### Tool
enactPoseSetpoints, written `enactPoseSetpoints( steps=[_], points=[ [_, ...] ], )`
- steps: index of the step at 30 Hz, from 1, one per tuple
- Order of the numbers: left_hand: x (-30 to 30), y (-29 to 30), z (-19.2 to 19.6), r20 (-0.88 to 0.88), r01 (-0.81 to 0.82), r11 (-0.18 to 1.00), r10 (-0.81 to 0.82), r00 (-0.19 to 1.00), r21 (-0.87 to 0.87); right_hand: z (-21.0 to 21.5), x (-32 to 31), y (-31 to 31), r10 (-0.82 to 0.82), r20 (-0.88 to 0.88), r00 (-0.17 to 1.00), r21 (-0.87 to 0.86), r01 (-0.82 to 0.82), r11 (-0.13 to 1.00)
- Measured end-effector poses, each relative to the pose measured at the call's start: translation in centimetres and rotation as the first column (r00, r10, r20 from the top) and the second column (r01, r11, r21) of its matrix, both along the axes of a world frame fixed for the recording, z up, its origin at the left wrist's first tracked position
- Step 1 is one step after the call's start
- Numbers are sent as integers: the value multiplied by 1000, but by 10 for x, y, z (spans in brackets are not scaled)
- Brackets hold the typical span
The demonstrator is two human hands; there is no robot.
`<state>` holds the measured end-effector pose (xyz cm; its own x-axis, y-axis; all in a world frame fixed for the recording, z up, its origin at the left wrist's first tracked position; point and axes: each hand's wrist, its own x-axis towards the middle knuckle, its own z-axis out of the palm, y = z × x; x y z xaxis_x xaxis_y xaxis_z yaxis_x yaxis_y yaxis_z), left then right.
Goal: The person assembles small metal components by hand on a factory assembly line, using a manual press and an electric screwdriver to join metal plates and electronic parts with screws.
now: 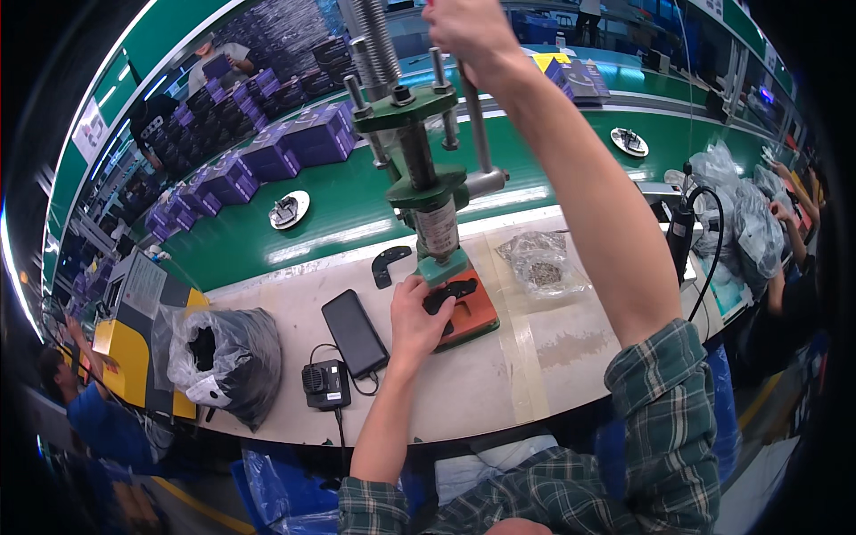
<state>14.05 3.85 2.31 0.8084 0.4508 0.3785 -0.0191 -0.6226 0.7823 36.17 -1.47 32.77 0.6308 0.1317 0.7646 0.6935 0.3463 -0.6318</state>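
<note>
Thumb and fingertips slightly parted, the left hand (417, 316) pinches the left end of a curved black piece (458, 289) toward the far left corner of an orange block (479, 312), just below a green press pad (443, 267). Near the far edge of the worktable (455, 410) lies a bent dark part (386, 265); above, the right hand (473, 37) wraps tightly around the press lever (478, 125).

Lever press (428, 185): painted metal. Curved part (459, 289) on fixture (480, 312): matt plastic. Bag (260, 361): glossy, crinkled plastic. Sleeve (667, 383): matt cloth.
</note>
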Motion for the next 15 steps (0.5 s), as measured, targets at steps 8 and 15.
enactPoseSetpoints(
  steps=[8, 15],
  points=[
    [-11, 8, -3, -32, -23, 1000, 23, 999, -5, -115, -145, -163, 524, 211, 825, -24, -532, 847],
    [-1, 5, 7, -6, 5, 1000, -5, 1000, 12, -265, -134, -205, 254, 721, 644, -488, 211, 847]
  ],
)
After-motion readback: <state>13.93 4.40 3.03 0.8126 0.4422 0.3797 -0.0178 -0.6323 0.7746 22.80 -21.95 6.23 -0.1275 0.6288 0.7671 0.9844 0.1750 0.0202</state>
